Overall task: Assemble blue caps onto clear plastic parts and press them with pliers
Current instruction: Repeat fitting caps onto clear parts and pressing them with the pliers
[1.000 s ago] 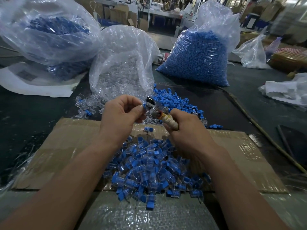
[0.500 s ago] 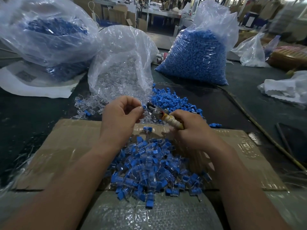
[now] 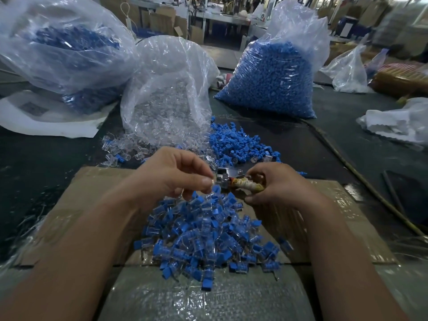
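- While the left hand (image 3: 176,179) pinches one small clear plastic part (image 3: 212,181) between thumb and forefinger, the right hand (image 3: 280,188) is wrapped round the taped handles of the pliers (image 3: 247,184); the tool nose is just beside the part, contact cannot be told
- Whether a cap already sits on the held part: too small and blurred to tell
- Finished pieces (image 3: 208,235) heaped on the cardboard (image 3: 81,205) below both hands; loose blue caps (image 3: 238,142) and a bag of clear parts (image 3: 166,100) lie beyond on the tabletop (image 3: 335,144)
- Handling, judged: part light, stiff, smooth, probably slippery; may crack if over-squeezed
- Take hold by the sides of the clear body, leaving the cap end free for the pliers; squeeze gently and squarely
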A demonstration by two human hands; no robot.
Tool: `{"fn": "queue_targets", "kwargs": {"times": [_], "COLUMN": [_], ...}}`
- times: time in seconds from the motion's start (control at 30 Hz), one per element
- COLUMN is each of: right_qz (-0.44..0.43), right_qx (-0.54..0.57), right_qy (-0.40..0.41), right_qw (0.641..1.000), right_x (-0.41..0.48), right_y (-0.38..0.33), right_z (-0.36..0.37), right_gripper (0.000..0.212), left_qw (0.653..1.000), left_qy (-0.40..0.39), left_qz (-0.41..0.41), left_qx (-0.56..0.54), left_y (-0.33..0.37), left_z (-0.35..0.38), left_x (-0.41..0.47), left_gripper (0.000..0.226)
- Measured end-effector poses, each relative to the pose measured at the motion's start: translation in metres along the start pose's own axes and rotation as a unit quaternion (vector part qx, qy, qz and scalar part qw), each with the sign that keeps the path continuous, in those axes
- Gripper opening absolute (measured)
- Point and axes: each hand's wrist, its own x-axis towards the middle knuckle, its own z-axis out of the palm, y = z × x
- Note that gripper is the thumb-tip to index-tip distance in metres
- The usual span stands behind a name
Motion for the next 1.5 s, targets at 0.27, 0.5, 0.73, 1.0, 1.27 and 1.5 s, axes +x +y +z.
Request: {"fn": "queue_targets", "kwargs": {"times": [0.27,0.5,0.73,1.0,1.27,1.5], "right_qz": [0.033,0.030,0.014,0.026,0.011,0.008], "right_qx": [0.063,0.039,0.021,-0.012,-0.017,-0.025], "right_qy": [-0.040,-0.032,0.010,0.041,0.043,0.046], "right_qw": [0.997,0.998,1.000,0.999,0.999,0.999], "right_x": [0.001,0.006,0.009,0.011,0.011,0.012], "right_y": [0.009,0.006,0.005,0.004,0.005,0.005], "right_z": [-0.004,0.001,0.004,0.005,0.006,0.007], "right_gripper": [0.056,0.027,0.010,0.019,0.019,0.019], "left_qw": [0.997,0.901,0.868,0.864,0.834,0.866], "left_qy": [0.069,0.403,0.366,0.260,0.190,0.215], "left_qz": [-0.008,0.029,0.040,-0.031,-0.071,-0.038], "left_qx": [-0.015,0.156,0.333,0.430,0.513,0.450], "left_y": [-0.005,-0.021,-0.031,-0.025,-0.028,-0.027], "left_z": [0.001,-0.019,-0.015,-0.024,-0.021,-0.022], "left_x": [0.003,0.020,0.030,0.062,0.073,0.061], "left_gripper": [0.008,0.014,0.029,0.044,0.031,0.024]}}
